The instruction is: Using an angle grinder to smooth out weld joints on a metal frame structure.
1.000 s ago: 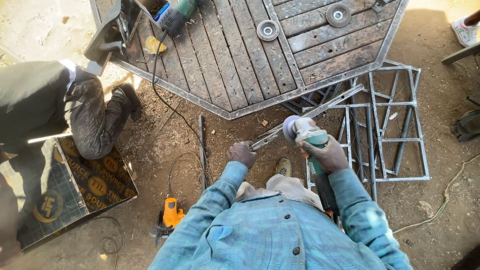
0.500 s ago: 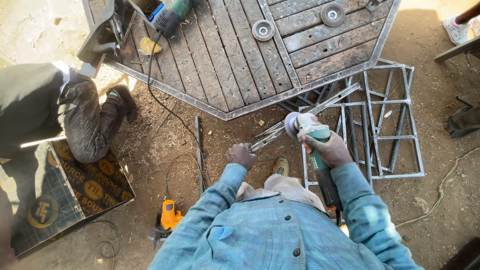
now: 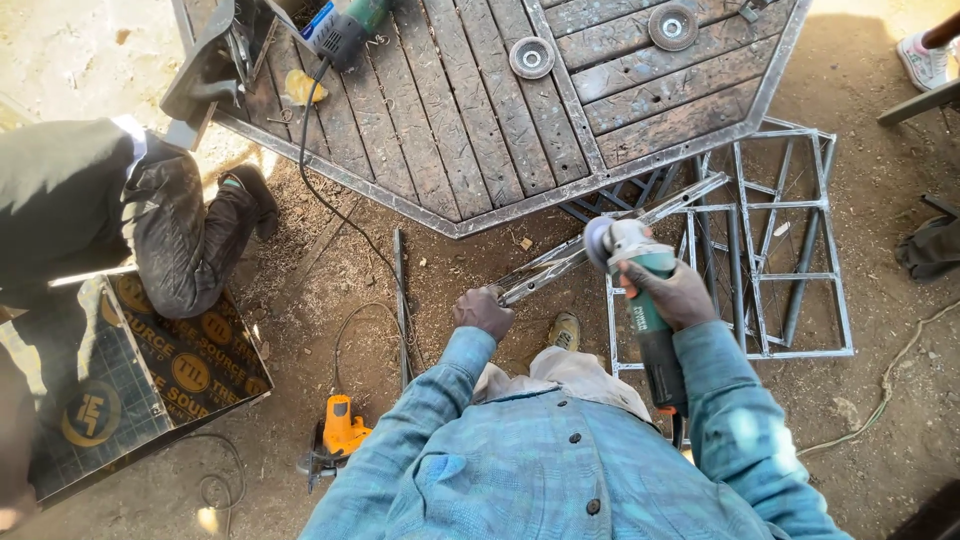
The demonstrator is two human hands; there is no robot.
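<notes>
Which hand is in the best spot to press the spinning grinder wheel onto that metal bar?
Probably the right hand. It grips the green angle grinder, whose disc sits right at the metal bar. The left hand holds the bar's near end, steadying it.

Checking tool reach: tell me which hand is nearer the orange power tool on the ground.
Left. The left hand grips the metal bar above and to the right of the orange power tool; the right hand holds the angle grinder farther right.

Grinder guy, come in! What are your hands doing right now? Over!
Right hand grips green angle grinder. Left hand holds metal bar near its disc. Frame beside, orange tool on dirt.
</notes>
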